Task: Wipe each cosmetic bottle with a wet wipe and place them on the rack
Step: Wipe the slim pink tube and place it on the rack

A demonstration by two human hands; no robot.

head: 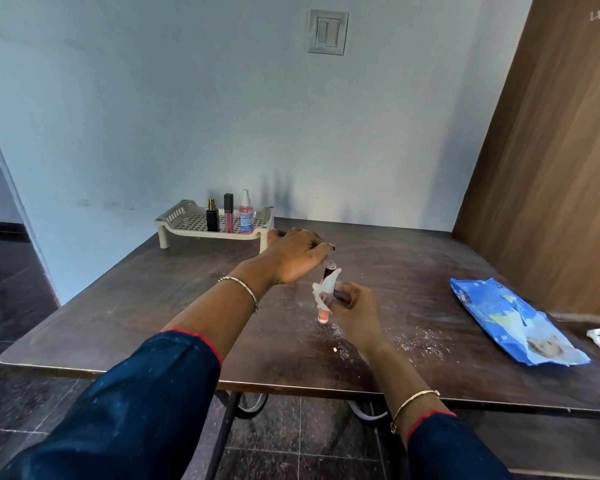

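Three bottles [228,216] are lining the far rack [181,221]; your left hand [291,259] is gripping a fourth bottle [323,316], right hand [355,308] pinching a wipe [325,287] around it.

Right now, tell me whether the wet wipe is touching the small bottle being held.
Touching. The head view shows the wet wipe wrapped around the middle of the small bottle, gripped there by the right hand; the left hand pinches its dark top.
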